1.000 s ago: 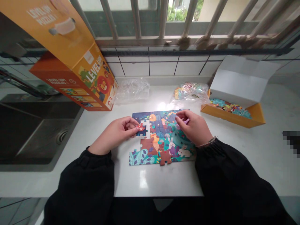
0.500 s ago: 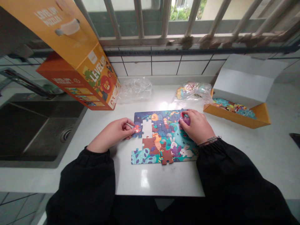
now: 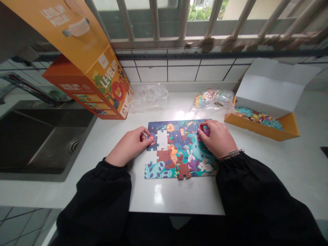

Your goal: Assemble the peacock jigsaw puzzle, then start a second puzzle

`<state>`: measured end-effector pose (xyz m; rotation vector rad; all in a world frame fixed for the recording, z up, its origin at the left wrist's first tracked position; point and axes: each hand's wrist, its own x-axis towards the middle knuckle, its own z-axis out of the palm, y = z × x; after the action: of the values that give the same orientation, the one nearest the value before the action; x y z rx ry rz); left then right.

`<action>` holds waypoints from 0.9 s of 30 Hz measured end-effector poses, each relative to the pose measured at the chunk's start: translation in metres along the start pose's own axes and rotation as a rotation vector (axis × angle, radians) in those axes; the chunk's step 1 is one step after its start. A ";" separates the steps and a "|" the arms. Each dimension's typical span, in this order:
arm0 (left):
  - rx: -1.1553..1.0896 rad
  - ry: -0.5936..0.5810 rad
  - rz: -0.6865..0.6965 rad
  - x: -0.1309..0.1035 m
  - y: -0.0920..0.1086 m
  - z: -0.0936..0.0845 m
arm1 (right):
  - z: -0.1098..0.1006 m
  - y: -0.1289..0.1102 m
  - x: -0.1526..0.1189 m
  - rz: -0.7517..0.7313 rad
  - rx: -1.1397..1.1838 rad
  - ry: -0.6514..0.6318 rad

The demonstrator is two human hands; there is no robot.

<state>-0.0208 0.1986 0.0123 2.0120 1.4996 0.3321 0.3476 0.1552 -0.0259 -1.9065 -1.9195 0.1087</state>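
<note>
A partly assembled jigsaw puzzle (image 3: 176, 136) with animals on a dark blue and green scene lies flat on the counter, with a gap in its left part. My left hand (image 3: 134, 141) is closed at the left edge, thumb and fingertips on a dark blue puzzle piece (image 3: 151, 140) with a red animal. That piece lines up with the upper left corner. Over the right part, my right hand (image 3: 217, 138) pinches a purple and red puzzle piece (image 3: 205, 131), partly hidden by the fingers. A loose brown puzzle piece (image 3: 183, 170) overlaps the puzzle's lower edge.
An orange puzzle box (image 3: 102, 82) stands open at the back left, beside a sink (image 3: 46, 143). Crumpled clear plastic (image 3: 150, 96) and a bag of puzzle pieces (image 3: 214, 99) lie along the wall. An open yellow box (image 3: 263, 126) holding more pieces is at the right.
My left hand has moved slightly right, bringing the red-animal piece in line with the puzzle's left edge. My right hand stays over the right part. The view has shifted a little.
</note>
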 end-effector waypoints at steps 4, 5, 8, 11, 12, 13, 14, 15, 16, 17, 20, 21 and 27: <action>-0.018 -0.016 -0.013 0.002 -0.002 0.001 | -0.001 -0.001 0.000 -0.005 0.009 -0.006; -0.018 -0.017 -0.012 0.002 -0.003 0.001 | -0.001 -0.001 0.000 -0.006 0.010 -0.004; -0.016 -0.011 -0.011 0.003 -0.003 0.001 | -0.001 -0.002 0.000 -0.004 0.010 0.002; -0.010 -0.004 -0.027 0.002 0.000 0.002 | -0.002 -0.003 0.000 0.001 0.012 -0.001; -0.007 0.001 -0.034 0.002 0.001 0.002 | -0.003 -0.004 0.000 0.001 0.014 -0.003; -0.004 0.008 -0.037 0.002 0.002 0.002 | -0.003 -0.005 0.000 0.002 0.014 -0.005; -0.001 0.014 -0.037 0.002 0.003 0.002 | -0.004 -0.005 0.000 0.004 0.014 -0.008; -0.001 0.018 -0.035 0.001 0.004 0.002 | -0.004 -0.005 0.000 0.007 0.013 -0.011; -0.003 0.021 -0.035 0.001 0.004 0.002 | -0.004 -0.006 0.000 0.010 0.012 -0.013; -0.007 0.021 -0.035 0.002 0.004 0.002 | -0.004 -0.005 0.000 0.013 0.011 -0.013; -0.011 0.020 -0.040 0.002 0.003 0.002 | -0.002 -0.004 0.000 0.012 0.012 -0.010; -0.014 0.018 -0.039 0.002 0.002 0.002 | -0.002 -0.003 0.000 0.010 0.012 -0.008; -0.008 0.023 -0.041 0.002 0.002 0.003 | -0.004 -0.005 0.000 0.030 0.016 0.011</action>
<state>-0.0171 0.1990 0.0108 1.9751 1.5484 0.3449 0.3442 0.1541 -0.0208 -1.9222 -1.8777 0.1215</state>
